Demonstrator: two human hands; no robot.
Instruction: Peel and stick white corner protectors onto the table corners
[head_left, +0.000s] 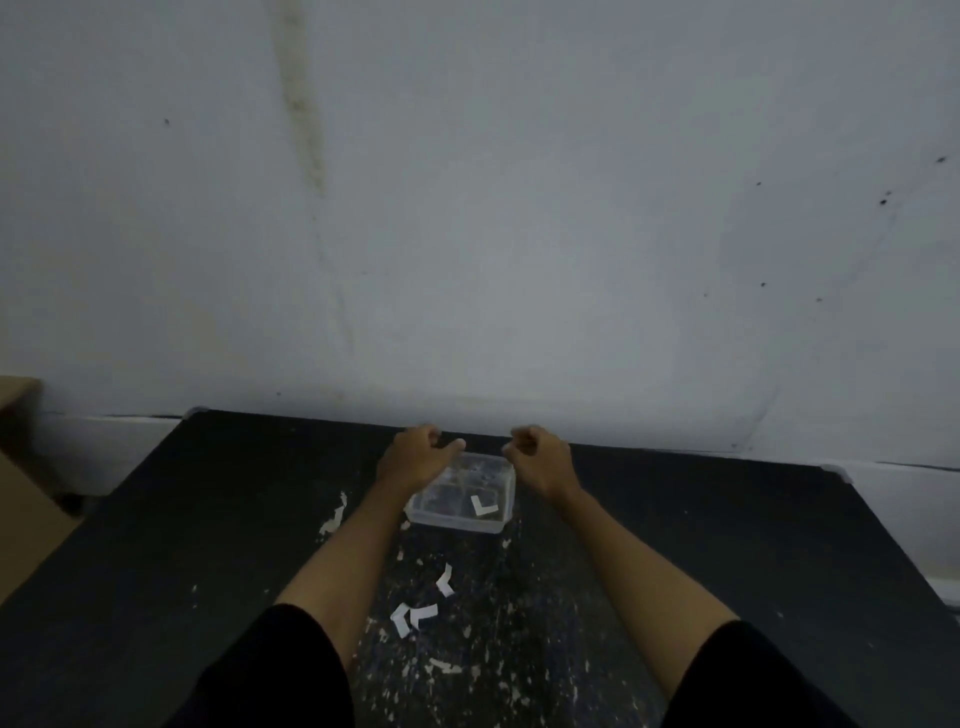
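Both the left hand (415, 453) and right hand (540, 457) are held loosely curled, gripping nothing visible, above a clear box (460, 496) containing one white corner protector (484, 506) on the black table (727, 545).

- Both hands curled: whether the left hand (415, 454) or right hand (540, 460) pinches anything, can't tell.
- Clear box (462, 501) contents too murky.
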